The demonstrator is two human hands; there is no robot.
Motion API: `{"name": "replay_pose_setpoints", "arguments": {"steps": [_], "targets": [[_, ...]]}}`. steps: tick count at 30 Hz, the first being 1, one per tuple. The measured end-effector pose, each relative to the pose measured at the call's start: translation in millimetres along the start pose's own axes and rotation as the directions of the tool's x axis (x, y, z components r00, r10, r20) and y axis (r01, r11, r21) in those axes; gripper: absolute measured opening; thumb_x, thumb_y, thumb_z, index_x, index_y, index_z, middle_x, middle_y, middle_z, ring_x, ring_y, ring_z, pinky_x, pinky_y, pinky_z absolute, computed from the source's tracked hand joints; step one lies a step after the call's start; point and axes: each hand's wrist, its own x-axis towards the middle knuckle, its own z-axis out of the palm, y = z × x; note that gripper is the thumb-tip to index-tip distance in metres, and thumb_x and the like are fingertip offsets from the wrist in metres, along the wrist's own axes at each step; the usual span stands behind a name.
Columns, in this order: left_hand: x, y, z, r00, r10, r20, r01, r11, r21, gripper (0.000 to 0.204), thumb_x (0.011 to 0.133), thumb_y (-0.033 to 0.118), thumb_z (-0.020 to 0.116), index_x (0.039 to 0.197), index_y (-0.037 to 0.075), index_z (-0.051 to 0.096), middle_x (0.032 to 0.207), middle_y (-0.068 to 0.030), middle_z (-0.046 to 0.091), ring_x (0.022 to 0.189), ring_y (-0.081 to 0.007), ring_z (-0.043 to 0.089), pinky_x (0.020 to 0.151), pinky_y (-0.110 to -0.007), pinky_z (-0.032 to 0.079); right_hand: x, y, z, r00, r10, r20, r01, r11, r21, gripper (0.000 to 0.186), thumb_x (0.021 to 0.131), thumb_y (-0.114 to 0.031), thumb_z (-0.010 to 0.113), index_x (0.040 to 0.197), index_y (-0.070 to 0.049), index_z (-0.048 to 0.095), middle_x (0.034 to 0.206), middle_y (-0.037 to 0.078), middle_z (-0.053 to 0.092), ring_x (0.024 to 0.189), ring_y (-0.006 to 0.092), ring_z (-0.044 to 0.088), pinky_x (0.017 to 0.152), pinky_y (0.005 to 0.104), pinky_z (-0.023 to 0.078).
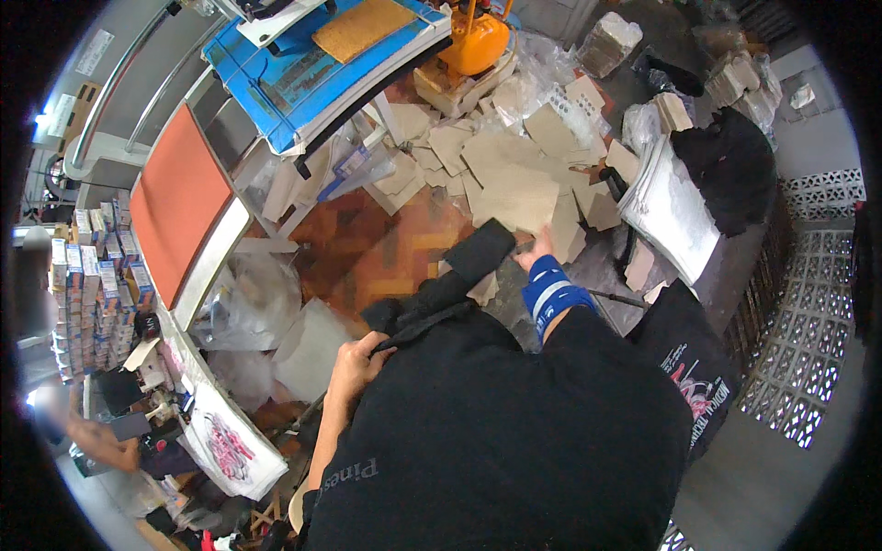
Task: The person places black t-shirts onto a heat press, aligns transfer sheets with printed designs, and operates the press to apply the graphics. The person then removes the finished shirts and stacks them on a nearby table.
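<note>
A dark length of black cloth, bunched and folded, stretches across in front of my body. My left hand is closed on its near left end, where the fabric is gathered in folds. At the far right end, my right hand pinches the cloth's edge, with part of the fingers hidden. The cloth's kind is hard to make out, though it resembles part of a garment. A blue band with white stripes wraps my right wrist. Below, my black shirt fills the view.
Cardboard pieces litter the wooden floor ahead. A blue-topped machine table and an orange-red board stand left. White sheets are stacked right, near a printed black garment. Another person's arm shows far left.
</note>
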Motion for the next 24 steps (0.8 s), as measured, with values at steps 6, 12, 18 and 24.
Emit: {"name": "replay_pose_setpoints", "arguments": {"steps": [6, 12, 18, 24], "targets": [[7, -5, 4, 0.987, -0.147, -0.064, 0.142, 0.987, -0.072, 0.017, 0.084, 0.009, 0.078, 0.097, 0.002, 0.072, 0.081, -0.0211, 0.071, 0.073, -0.0355, 0.072, 0.068, -0.039, 0.055, -171, 17, 170, 0.08, 0.487, 0.87, 0.914, 0.313, -0.259, 0.079, 0.071, -0.041, 0.087, 0.135, -0.002, 0.061, 0.144, 0.024, 0.053, 0.134, 0.0398, 0.05, 0.114, 0.0451, 0.038], [-25, -14, -58, 0.939, -0.26, -0.225, 0.237, 0.963, -0.125, 0.022, 0.078, 0.011, 0.083, 0.095, -0.001, 0.073, 0.081, -0.02, 0.073, 0.071, -0.0266, 0.073, 0.068, -0.035, 0.055, -264, 63, 234, 0.039, 0.53, 0.847, 0.91, 0.332, -0.249, 0.019, 0.071, -0.015, 0.074, 0.086, -0.005, 0.07, 0.086, 0.021, 0.07, 0.083, 0.0417, 0.067, 0.075, 0.048, 0.053], [-92, -65, -137, 0.87, -0.406, -0.279, 0.492, 0.757, 0.431, 0.022, 0.077, 0.025, 0.08, 0.087, 0.006, 0.072, 0.082, -0.0223, 0.068, 0.082, -0.0422, 0.068, 0.071, -0.051, 0.053, -239, 35, 287, 0.272, 0.326, 0.905, 0.96, -0.158, -0.231, 0.017, 0.071, -0.01, 0.067, 0.08, -0.005, 0.054, 0.097, 0.02, 0.068, 0.092, 0.0427, 0.064, 0.074, 0.0501, 0.048], [-130, -105, -216, 0.567, 0.008, -0.824, 0.154, 0.981, 0.115, 0.028, 0.065, -0.012, 0.06, 0.088, 0.004, 0.065, 0.072, -0.0091, 0.06, 0.067, -0.0221, 0.059, 0.064, -0.034, 0.047, -310, 10, 380, 0.037, 0.23, 0.973, 0.892, 0.432, -0.136, 0.025, 0.079, 0.005, 0.066, 0.091, -0.007, 0.047, 0.09, 0.006, 0.062, 0.091, 0.0142, 0.056, 0.081, 0.0314, 0.046]]}}
